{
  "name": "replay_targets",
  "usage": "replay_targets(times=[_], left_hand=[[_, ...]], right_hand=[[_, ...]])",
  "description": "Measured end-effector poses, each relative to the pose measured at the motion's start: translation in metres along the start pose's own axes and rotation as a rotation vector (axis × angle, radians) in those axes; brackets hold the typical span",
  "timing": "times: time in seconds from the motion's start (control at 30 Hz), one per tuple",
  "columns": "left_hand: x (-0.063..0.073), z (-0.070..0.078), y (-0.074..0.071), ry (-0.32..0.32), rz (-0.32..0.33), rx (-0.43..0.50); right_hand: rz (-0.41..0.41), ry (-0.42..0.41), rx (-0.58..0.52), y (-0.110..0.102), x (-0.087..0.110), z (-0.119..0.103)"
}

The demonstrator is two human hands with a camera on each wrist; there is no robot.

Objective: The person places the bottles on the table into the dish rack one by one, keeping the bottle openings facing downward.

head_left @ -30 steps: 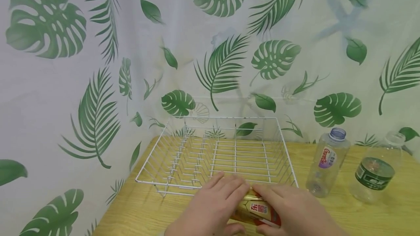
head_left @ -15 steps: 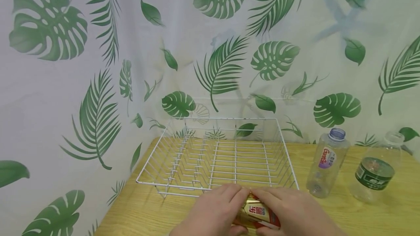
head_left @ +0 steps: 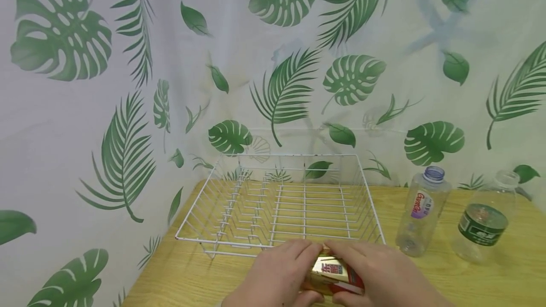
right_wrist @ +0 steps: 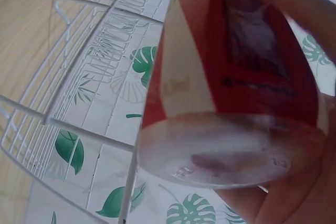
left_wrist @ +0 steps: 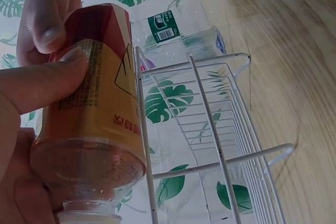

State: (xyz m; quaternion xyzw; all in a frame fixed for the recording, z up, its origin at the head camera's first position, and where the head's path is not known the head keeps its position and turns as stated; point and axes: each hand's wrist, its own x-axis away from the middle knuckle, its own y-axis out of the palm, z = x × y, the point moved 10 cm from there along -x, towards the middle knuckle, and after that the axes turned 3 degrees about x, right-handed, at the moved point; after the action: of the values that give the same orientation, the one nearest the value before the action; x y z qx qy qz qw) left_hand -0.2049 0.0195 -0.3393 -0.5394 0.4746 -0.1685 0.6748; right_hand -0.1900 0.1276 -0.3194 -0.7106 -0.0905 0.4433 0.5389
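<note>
Both hands hold a plastic drink bottle (head_left: 330, 269) with a gold and red label, lying sideways at the front of the table. My left hand (head_left: 277, 274) grips its neck end, fingers over the top and thumb (left_wrist: 65, 74) against the label. Around the base end curls my right hand (head_left: 379, 274). The left wrist view shows the bottle's clear shoulder and a pale ring or cap (left_wrist: 89, 217) at its neck. Its clear bottom (right_wrist: 226, 153) faces the camera in the right wrist view. Just beyond the hands stands a white wire dish rack (head_left: 277, 244).
To the right of the rack stand two clear uncapped bottles: one with a purple and red label (head_left: 422, 207), one with a green label (head_left: 482, 224). A leaf-print curtain (head_left: 239, 98) hangs behind and left of the wooden table (head_left: 170, 278).
My left hand's fingers have drawn back from the rack's front edge and closed nearer to the right hand. The bottle's label has turned slightly. The view has shifted a little.
</note>
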Motion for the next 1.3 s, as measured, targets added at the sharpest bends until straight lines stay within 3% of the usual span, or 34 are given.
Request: replay_targets(times=[0.2, 0.4, 0.67, 0.77, 0.93, 1.07, 1.17, 1.3], left_hand=[[0.001, -0.014, 0.005, -0.08, -0.07, 0.096], [0.001, -0.027, 0.002, -0.133, -0.057, 0.209], [0.001, -0.042, -0.003, -0.2, -0.024, 0.414], [0.001, -0.045, -0.003, -0.225, -0.003, 0.505], [0.002, -0.05, 0.0, -0.28, 0.054, 0.743], [0.002, -0.05, 0.004, -0.271, 0.098, 0.927], [0.0, -0.044, 0.009, -0.238, 0.087, 1.104], [-0.002, -0.034, 0.018, -0.213, 0.031, 1.325]], right_hand=[[-0.056, 0.126, -0.072, -0.003, 0.0, 0.012], [-0.033, 0.248, -0.25, -0.018, 0.006, 0.033], [0.064, 0.256, -0.476, -0.032, 0.012, 0.049], [0.078, 0.259, -0.637, -0.03, 0.014, 0.052], [0.127, 0.218, -0.93, -0.026, 0.013, 0.051], [0.161, 0.182, -1.09, -0.021, 0.011, 0.048], [0.195, 0.139, -1.17, -0.017, 0.009, 0.046], [0.203, 0.143, -1.259, -0.009, 0.008, 0.043]])
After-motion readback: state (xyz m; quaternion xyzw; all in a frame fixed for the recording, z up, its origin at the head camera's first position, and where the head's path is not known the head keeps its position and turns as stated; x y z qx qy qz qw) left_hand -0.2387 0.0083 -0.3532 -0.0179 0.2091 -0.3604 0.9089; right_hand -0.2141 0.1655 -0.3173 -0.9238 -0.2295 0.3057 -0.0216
